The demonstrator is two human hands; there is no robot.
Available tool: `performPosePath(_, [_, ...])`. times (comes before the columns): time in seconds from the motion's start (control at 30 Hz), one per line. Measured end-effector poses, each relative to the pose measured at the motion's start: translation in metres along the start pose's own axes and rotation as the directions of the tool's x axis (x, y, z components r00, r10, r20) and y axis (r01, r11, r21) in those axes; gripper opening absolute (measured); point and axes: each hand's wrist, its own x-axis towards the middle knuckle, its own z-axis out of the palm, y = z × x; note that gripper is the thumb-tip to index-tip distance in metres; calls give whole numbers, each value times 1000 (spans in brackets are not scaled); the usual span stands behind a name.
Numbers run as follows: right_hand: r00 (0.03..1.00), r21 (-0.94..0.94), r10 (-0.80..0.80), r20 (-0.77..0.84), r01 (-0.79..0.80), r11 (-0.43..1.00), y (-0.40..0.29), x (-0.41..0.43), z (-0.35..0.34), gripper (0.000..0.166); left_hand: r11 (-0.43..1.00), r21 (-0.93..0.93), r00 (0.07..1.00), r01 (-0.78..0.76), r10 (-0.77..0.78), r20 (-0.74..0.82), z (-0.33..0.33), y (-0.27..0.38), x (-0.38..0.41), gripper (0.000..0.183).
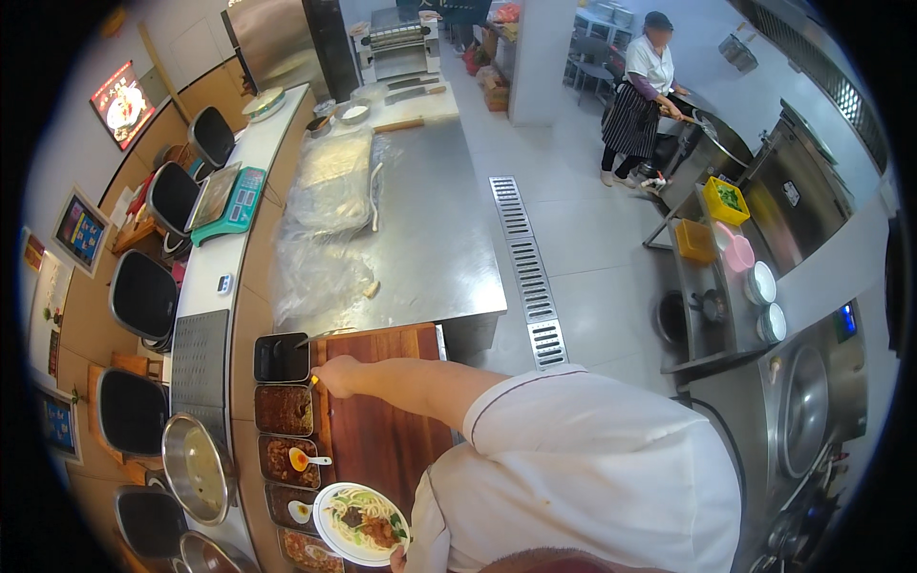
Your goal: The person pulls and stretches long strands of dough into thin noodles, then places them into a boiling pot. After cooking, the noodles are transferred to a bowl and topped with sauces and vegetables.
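My right hand (335,376) is at the upper left corner of the brown wooden board, its fingers closed on a small yellow-stained utensil (314,380), beside a steel container of dark red seasoning (284,410). At the bottom, my left hand (398,559), partly hidden, grips the rim of a white bowl (331,536). Noodles (349,533), dark sauce, brown topping and greens lie in the bowl. It partly overlaps a container with a white spoon (299,511). Another white spoon (308,460) with orange oil rests on the chunky sauce container (276,458). A black-looking container (281,357) holds a utensil.
A wooden board (387,430) lies before me. Beyond the containers stand steel bowls (197,469) on the counter. Plastic-covered dough (333,179) lies on the steel table (430,236). A co-worker (641,100) stands at a large pot, near a steel rack (706,286).
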Motion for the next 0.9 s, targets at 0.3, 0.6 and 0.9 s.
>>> performPosePath(0.3, [999,-15,-41,-31,41,999,-38,-2,-8,45,1000,16,999,17,-18,48,8,20,-7,77])
performPosePath(0.6, [982,74,-184,-42,187,980,-138,-28,38,28,936,-322,989,-141,150,4,-118,84,-108,82])
performPosePath(0.9, [751,317,-284,595,105,942,-258,-69,182,26,818,-502,959,-281,226,-168,-217,75,-148,56])
